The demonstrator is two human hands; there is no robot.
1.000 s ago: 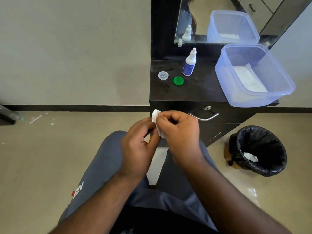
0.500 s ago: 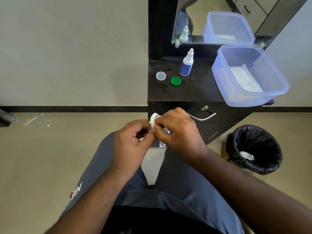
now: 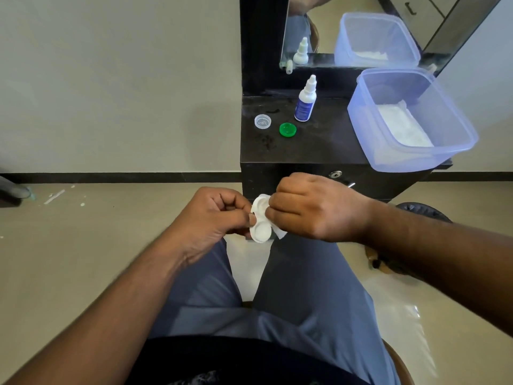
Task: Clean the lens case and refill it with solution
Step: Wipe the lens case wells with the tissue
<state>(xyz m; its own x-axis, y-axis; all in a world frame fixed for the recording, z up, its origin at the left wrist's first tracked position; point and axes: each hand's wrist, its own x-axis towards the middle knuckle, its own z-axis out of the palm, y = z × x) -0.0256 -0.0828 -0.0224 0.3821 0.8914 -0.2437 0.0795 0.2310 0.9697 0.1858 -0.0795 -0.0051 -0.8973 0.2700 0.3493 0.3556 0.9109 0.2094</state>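
Note:
The white lens case [image 3: 260, 223] sits between my hands above my knees, both wells open and facing up. My left hand [image 3: 213, 218] pinches its left side. A piece of white tissue [image 3: 278, 232] is gripped in my right hand [image 3: 308, 208], whose fingertips press it into the case's upper well. The solution bottle [image 3: 305, 101], white with a blue label, stands capped on the dark cabinet top [image 3: 319, 145]. A clear cap [image 3: 262, 121] and a green cap [image 3: 287, 130] lie on the top, left of the bottle.
A translucent blue tub [image 3: 410, 118] holding white tissues overhangs the cabinet's right front edge. A mirror [image 3: 361, 29] stands behind it. A black-lined bin [image 3: 422, 212] sits on the floor under my right forearm. The cabinet drawer has a lock [image 3: 335, 174].
Both hands have dropped a little. The case has turned so its two wells now face me, and my right hand has shifted onto the upper well with the tissue.

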